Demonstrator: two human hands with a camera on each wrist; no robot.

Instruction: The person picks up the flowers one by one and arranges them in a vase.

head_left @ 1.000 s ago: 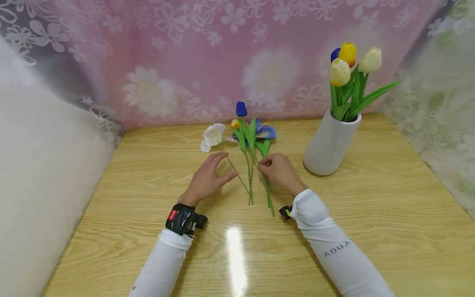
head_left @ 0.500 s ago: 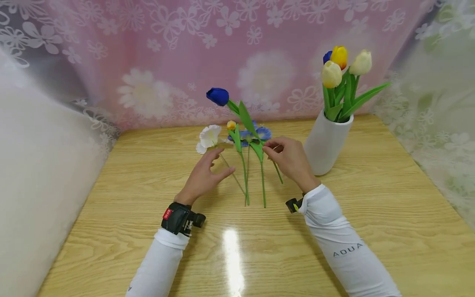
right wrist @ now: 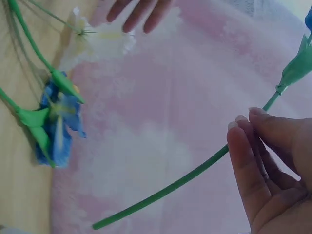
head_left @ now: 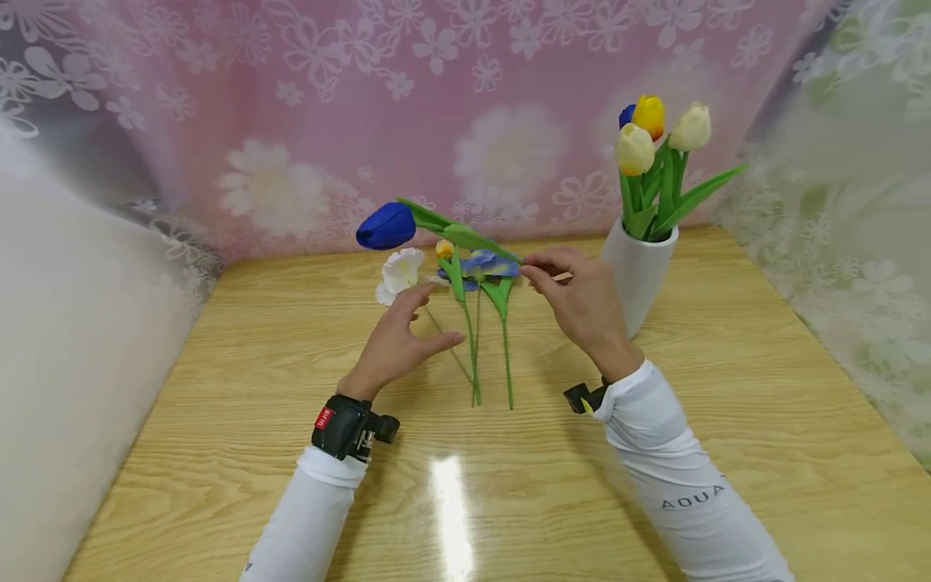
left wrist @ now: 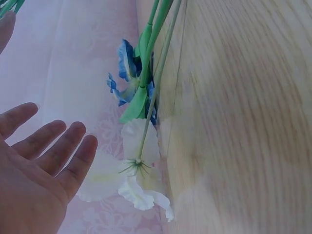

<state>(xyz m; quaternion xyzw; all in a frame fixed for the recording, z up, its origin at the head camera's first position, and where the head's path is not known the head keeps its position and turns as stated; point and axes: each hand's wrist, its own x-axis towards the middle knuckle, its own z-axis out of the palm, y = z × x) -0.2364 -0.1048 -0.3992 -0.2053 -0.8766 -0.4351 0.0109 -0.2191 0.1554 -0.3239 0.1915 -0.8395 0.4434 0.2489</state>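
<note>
My right hand [head_left: 582,303] pinches the green stem of a blue tulip [head_left: 387,225] between thumb and fingertips. The bloom points left above the other flowers, and in the right wrist view the stem's free end [right wrist: 131,209] hangs clear of the table. My left hand [head_left: 396,339] hovers with spread fingers over the stem of a white flower [head_left: 402,271], holding nothing. In the left wrist view its palm [left wrist: 34,185] is beside that white bloom. Right of it lie a small yellow tulip [head_left: 444,249], a blue-purple flower [head_left: 489,265] and another green stem [head_left: 508,364].
A white vase [head_left: 640,271] stands at the right, behind my right hand. It holds white tulips [head_left: 635,149], a yellow one [head_left: 648,116] and a blue one. A pink floral curtain [head_left: 349,145] hangs along the back edge of the wooden table [head_left: 276,347].
My right hand has lifted the blue tulip off the bunch and moved right. The bloom has swung left until the stem lies nearly level. The left hand has stayed almost in place.
</note>
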